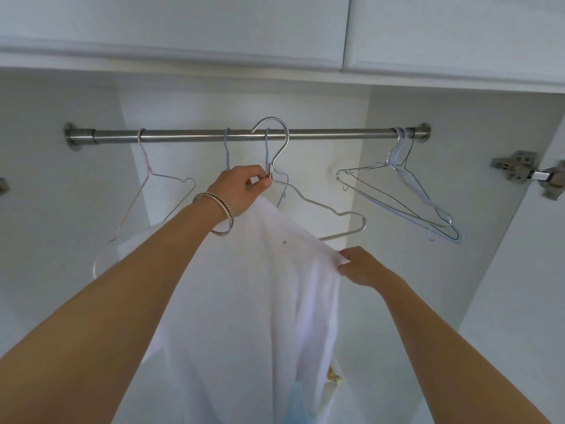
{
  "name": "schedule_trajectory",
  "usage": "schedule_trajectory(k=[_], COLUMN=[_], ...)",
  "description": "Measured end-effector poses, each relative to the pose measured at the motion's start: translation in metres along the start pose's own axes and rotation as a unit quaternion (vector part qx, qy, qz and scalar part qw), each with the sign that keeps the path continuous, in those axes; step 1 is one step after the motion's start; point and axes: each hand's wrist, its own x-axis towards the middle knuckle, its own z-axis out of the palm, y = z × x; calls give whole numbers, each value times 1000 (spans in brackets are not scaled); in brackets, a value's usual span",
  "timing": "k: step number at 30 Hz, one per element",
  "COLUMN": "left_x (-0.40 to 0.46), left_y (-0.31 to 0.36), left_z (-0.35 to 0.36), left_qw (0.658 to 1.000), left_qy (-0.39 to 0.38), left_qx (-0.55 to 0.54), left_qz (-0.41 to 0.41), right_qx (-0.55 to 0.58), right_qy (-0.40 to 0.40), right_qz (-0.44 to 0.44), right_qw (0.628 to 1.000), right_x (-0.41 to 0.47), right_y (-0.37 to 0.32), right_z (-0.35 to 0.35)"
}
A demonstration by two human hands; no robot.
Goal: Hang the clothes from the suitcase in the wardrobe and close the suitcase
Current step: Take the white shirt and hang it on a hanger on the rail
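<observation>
My left hand (241, 188) pinches the neck of a silver metal hanger (321, 206), whose hook rises in front of the wardrobe rail (195, 136) without resting on it. A white garment (250, 301) is draped from the hanger's left side and hangs down the middle of the view. My right hand (357, 266) grips the garment's upper right edge below the hanger's bare right arm. The suitcase is out of view.
A pink wire hanger (146, 179) hangs at the rail's left, two blue ones near the middle, and a bunch of wire hangers (403, 191) at the right end. A door hinge (519, 171) juts out at the right. White cupboard doors sit above.
</observation>
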Motion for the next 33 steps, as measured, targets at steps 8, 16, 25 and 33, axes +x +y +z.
schedule_trajectory(k=[8, 16, 25, 33], left_x=[-3, -1, 2, 5], left_y=[-4, -5, -8, 13], left_z=[-1, 0, 3, 22], left_qw=[1000, 999, 997, 995], left_qy=[-28, -18, -51, -43], left_qx=[-10, -41, 18, -17], left_qz=[-1, 26, 50, 89], right_qx=[-91, -75, -172, -83], right_qy=[102, 159, 224, 167], right_qz=[-6, -34, -155, -376], right_qw=[991, 984, 947, 908], right_x=[6, 10, 0, -21], right_y=[10, 13, -13, -92], right_z=[-32, -60, -91, -64])
